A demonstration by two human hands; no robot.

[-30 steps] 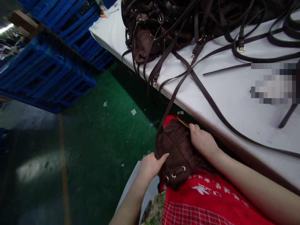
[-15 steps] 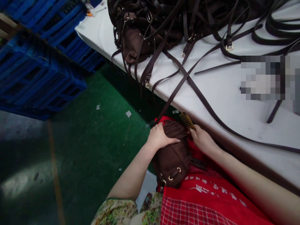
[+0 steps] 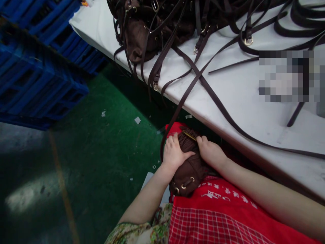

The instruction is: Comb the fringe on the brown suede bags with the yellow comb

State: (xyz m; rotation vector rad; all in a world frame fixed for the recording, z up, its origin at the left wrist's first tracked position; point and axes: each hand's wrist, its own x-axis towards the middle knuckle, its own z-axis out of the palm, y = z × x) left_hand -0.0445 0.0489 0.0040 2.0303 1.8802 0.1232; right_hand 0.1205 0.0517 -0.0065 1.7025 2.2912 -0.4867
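A dark brown bag [image 3: 188,179] with gold eyelets, a cord and strands like fringe at its far end lies on my lap over the red apron [image 3: 215,203]. My left hand [image 3: 175,152] grips the bag from its left side, with the thumb across the top. In my right hand [image 3: 209,149] is a yellow-brown comb [image 3: 189,135], closed in the fingers. The comb lies against the strands, and its teeth are mostly hidden there. A long brown strap [image 3: 181,101] runs from beside the bag up onto the table.
Along the right stands a white-covered table [image 3: 241,91]. A pile of brown bags [image 3: 138,40] with straps and buckles sits on it, some straps hanging over the edge. Blue pallets [image 3: 43,81] are stacked at left on the green floor [image 3: 114,135], where paper scraps lie.
My right hand has moved left with the comb, bringing it from beside the bag onto the strands. My left hand keeps its hold on the bag. The view has shifted slightly.
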